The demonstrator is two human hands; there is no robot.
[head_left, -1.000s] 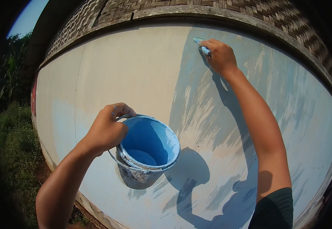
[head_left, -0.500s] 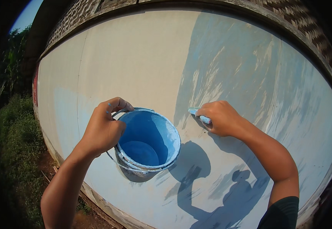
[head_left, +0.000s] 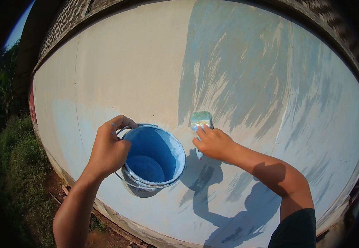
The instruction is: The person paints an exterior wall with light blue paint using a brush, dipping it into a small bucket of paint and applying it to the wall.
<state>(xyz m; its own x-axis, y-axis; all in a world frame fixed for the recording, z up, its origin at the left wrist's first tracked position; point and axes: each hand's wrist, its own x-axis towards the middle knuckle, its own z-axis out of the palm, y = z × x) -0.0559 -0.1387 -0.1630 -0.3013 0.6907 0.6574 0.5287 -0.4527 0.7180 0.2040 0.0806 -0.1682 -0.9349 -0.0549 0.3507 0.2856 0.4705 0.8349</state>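
My left hand (head_left: 112,145) is closed on the rim of a paint bucket (head_left: 174,173), holding it tilted so that its inside shows. Blue paint (head_left: 145,168) lies at the bottom, and the bucket's inner walls are coated blue. Blue specks mark my left fingers. In my right hand (head_left: 213,142) a paintbrush (head_left: 201,119) is gripped by its handle, bristles pointing up against the wall (head_left: 134,78). The brush stands just right of the bucket, at the lower left edge of a streaky blue-grey painted patch (head_left: 233,62).
Woven panelling (head_left: 59,37) and a wooden beam run above the wall. Pale blue covers the wall's lower part, cream its upper left. My shadow (head_left: 249,211) falls across the lower right. Green plants (head_left: 18,161) and brown soil (head_left: 101,239) lie at the lower left.
My right hand has turned the brush from lying sideways to bristles up, and moved slightly left and down. The bucket and my view have shifted a little.
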